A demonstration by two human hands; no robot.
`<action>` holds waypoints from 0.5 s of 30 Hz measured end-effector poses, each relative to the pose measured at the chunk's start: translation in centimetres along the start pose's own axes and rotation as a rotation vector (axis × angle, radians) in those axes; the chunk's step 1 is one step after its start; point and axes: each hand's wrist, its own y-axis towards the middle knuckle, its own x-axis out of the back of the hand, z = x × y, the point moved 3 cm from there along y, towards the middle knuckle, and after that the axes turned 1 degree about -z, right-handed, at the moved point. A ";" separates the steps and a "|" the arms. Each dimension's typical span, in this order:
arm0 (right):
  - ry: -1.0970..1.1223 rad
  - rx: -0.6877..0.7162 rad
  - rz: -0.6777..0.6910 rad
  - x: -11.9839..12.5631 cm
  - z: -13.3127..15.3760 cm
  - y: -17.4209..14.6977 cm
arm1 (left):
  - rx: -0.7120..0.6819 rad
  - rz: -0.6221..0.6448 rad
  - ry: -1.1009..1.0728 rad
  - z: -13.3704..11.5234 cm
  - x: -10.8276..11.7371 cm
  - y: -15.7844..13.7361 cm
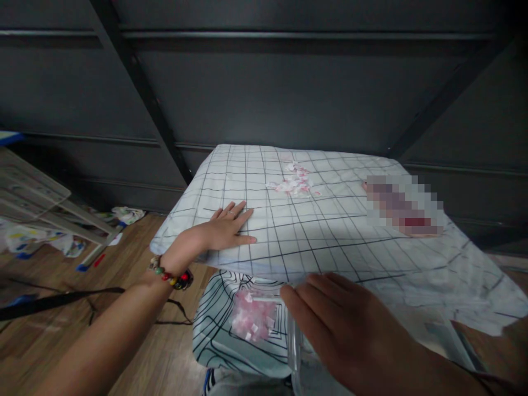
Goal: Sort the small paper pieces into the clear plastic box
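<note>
My left hand point(229, 228) lies flat on the white cloth with dark grid lines point(268, 242), fingers spread, with a ring on one finger and a beaded bracelet at the wrist. Beyond it sits a small pile of pink and white scraps point(295, 184). Close to me, my right hand point(334, 313) is closed over the edge of a clear plastic container point(293, 352); its lower part runs out of view. Left of that hand, a clump of pink and white pieces point(253, 319) shows above a patterned stool seat point(223, 346). Whether a clear bag encloses the clump I cannot tell.
A pixelated flat object point(404, 209) rests on the cloth at the right. Dark panels point(289, 93) rise directly behind the table. A folding step stool point(45, 187) stands at the left, near plastic bags point(45, 239) on the wooden floor. A black strap point(61, 300) crosses the lower left.
</note>
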 end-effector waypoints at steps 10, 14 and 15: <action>-0.021 -0.069 -0.050 -1.2 0.2 0.8 | -0.008 0.002 -0.002 0.4 -0.5 0.0; -0.013 -0.052 -0.026 -0.3 -0.6 0.2 | -0.011 0.013 -0.013 0.3 -0.3 -0.3; -0.029 -0.035 -0.044 0.4 -1.1 0.1 | -0.009 0.017 -0.020 0.1 -0.3 -0.3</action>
